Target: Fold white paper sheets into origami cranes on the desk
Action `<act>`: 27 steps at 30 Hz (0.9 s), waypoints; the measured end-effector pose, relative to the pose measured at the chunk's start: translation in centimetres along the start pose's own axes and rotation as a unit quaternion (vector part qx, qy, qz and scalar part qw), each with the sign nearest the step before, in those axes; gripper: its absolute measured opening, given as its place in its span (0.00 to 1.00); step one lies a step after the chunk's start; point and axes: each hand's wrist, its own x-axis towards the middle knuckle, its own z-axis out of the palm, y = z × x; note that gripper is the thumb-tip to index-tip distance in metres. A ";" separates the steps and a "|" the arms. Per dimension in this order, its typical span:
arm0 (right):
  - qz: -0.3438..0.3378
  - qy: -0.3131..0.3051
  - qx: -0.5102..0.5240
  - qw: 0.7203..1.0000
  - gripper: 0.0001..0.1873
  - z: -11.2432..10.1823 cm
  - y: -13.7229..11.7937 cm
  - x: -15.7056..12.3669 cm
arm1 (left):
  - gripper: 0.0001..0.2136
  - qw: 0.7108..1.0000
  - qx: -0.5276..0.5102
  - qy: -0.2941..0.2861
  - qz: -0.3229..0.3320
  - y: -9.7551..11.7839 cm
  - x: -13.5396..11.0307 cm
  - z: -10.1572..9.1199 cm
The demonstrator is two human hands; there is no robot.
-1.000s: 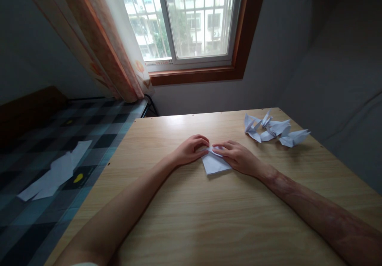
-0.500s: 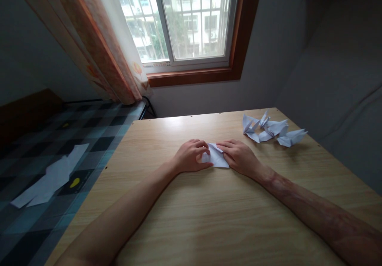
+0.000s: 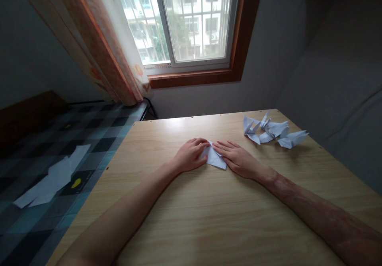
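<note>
A small folded sheet of white paper lies on the wooden table, between my two hands. My left hand is curled over its left side, with thumb and fingers closed on the paper's edge. Flat on the right side of the sheet, my right hand rests with its fingers stretched out, their tips touching the fold. Parts of the paper are hidden under both hands.
Several folded white paper cranes sit near the table's far right corner. On the left, a bed with a checked cover adjoins the table and bears loose white paper. A window and curtain are beyond.
The paper has turned a little and shows a narrower shape. My left thumb has drawn in toward the fingers, and my right fingers have stretched further left across the sheet.
</note>
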 end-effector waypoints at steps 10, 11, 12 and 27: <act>0.001 0.001 0.001 1.000 0.32 -0.1 -0.1 0.0 | 0.24 0.997 0.063 -0.023 -0.042 0.3 -0.2 0.1; 0.001 0.001 -0.001 1.000 0.31 -0.1 -0.2 -0.1 | 0.24 0.997 0.065 -0.023 -0.044 0.3 -0.2 0.2; 0.001 0.000 -0.002 1.000 0.31 -0.2 -0.3 -0.1 | 0.25 0.996 0.066 -0.023 -0.047 0.3 -0.2 0.3; -0.004 -0.059 -0.016 0.998 0.35 -0.9 -0.9 -0.7 | 0.27 0.995 0.063 -0.045 -0.055 0.2 -0.2 0.3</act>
